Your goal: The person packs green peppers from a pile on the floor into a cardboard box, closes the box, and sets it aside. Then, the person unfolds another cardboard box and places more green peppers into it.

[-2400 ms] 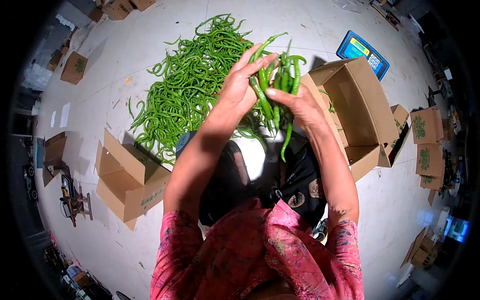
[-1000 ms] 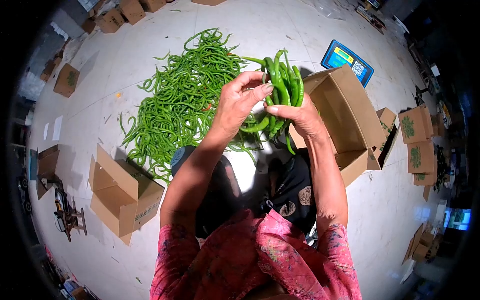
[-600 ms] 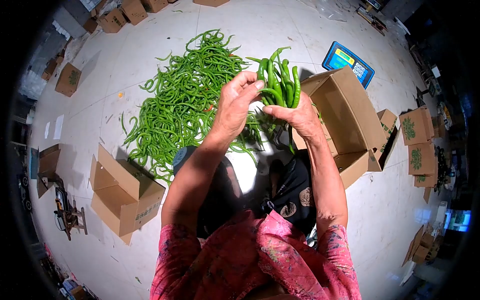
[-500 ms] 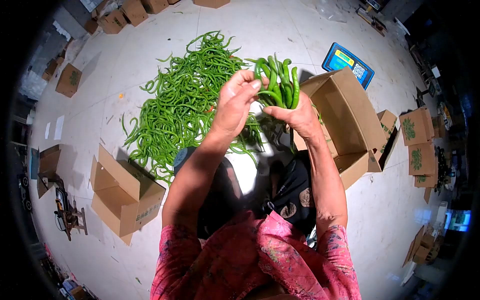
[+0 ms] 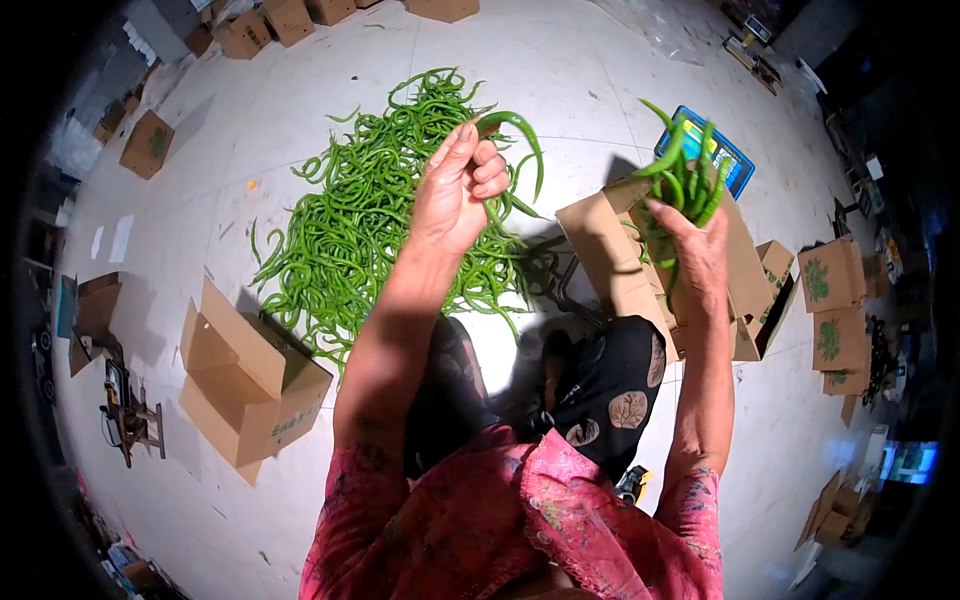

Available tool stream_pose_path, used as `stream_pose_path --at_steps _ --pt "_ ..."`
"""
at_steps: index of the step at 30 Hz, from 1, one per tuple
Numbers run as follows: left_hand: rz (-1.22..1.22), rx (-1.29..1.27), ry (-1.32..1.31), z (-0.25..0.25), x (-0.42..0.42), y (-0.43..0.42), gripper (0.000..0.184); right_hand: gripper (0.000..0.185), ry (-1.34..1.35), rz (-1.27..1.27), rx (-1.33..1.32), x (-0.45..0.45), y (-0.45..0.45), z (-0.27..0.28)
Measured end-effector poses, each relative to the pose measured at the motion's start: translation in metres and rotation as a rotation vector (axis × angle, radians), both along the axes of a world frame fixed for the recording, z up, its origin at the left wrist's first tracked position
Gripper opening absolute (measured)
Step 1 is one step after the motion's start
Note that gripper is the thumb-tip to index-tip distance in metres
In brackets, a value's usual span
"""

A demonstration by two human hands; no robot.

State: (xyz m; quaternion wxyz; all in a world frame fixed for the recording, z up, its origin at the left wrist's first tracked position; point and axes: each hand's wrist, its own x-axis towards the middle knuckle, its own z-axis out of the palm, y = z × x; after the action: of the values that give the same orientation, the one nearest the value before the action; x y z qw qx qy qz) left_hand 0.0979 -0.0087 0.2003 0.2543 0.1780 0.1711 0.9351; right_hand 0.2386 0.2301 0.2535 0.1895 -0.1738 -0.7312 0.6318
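Observation:
My left hand [image 5: 455, 190] pinches one curved green pepper [image 5: 524, 128] near its end, above the right side of a large pile of green peppers [image 5: 370, 200] on the floor. Over the open cardboard box [image 5: 605, 245] at the right, my right hand [image 5: 695, 245] grips a bunch of green peppers [image 5: 685, 175], their ends pointing up and away from me. Some green peppers show inside that box, partly hidden by the hand and the bunch. Behind the bunch is the blue scale display [image 5: 735, 165], partly covered.
Another open cardboard box [image 5: 235, 385] stands at the left, with a small wooden stool [image 5: 140, 420] beyond it. Printed boxes [image 5: 832, 275] are at the far right. More boxes [image 5: 290, 20] line the top left. My knees are below the pile.
My hands have moved apart. The right hand has carried its bunch right, over the box. My left hand has moved slightly left, and a single curved pepper now stands out from it.

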Motion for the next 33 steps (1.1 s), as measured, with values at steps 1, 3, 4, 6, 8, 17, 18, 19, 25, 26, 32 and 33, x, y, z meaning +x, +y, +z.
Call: stream_pose_path --at_steps 1,3,4,6,8,17,18,19,25,26,32,33 --pt "-0.005 -0.052 0.007 -0.003 -0.003 -0.001 0.017 0.029 0.042 -0.029 0.105 0.002 0.008 0.0" --pt "0.124 -0.224 -0.04 -0.003 -0.003 0.003 0.018 0.03 0.013 -0.071 0.135 0.004 0.025 -0.012" --pt "0.138 -0.25 -0.027 0.003 -0.001 0.004 0.018 0.031 -0.043 -0.106 0.167 0.007 0.037 -0.023" --pt "0.151 -0.306 -0.007 0.008 0.002 0.007 0.018 0.031 -0.1 -0.129 0.273 0.014 0.067 -0.058" --pt "0.153 -0.387 0.044 -0.006 -0.015 0.007 0.024 0.033 -0.178 -0.175 0.399 0.023 0.089 -0.082" --pt "0.161 -1.25 0.534 -0.06 -0.033 -0.007 0.024 0.073 -0.608 -0.032 1.005 0.05 0.127 -0.143" --pt "0.17 -1.369 0.616 -0.083 -0.032 -0.021 0.025 0.072 -0.557 -0.01 0.961 0.048 0.125 -0.144" --pt "0.193 -1.433 0.628 -0.117 -0.031 -0.038 0.025 0.073 -0.538 0.06 0.81 0.043 0.115 -0.13" --pt "0.406 -1.809 0.856 -0.282 0.038 -0.122 0.021 0.087 -0.508 0.245 0.794 0.014 0.07 -0.154" --pt "0.365 -1.84 0.848 -0.297 0.051 -0.136 0.021 0.085 -0.552 0.242 0.767 0.009 0.063 -0.159" --pt "0.155 -2.024 0.725 -0.374 0.123 -0.2 0.02 0.065 -0.713 0.069 0.939 0.0 0.109 -0.224" --pt "0.179 -2.002 0.688 -0.389 0.126 -0.209 0.02 0.064 -0.677 0.045 0.957 0.0 0.115 -0.226"
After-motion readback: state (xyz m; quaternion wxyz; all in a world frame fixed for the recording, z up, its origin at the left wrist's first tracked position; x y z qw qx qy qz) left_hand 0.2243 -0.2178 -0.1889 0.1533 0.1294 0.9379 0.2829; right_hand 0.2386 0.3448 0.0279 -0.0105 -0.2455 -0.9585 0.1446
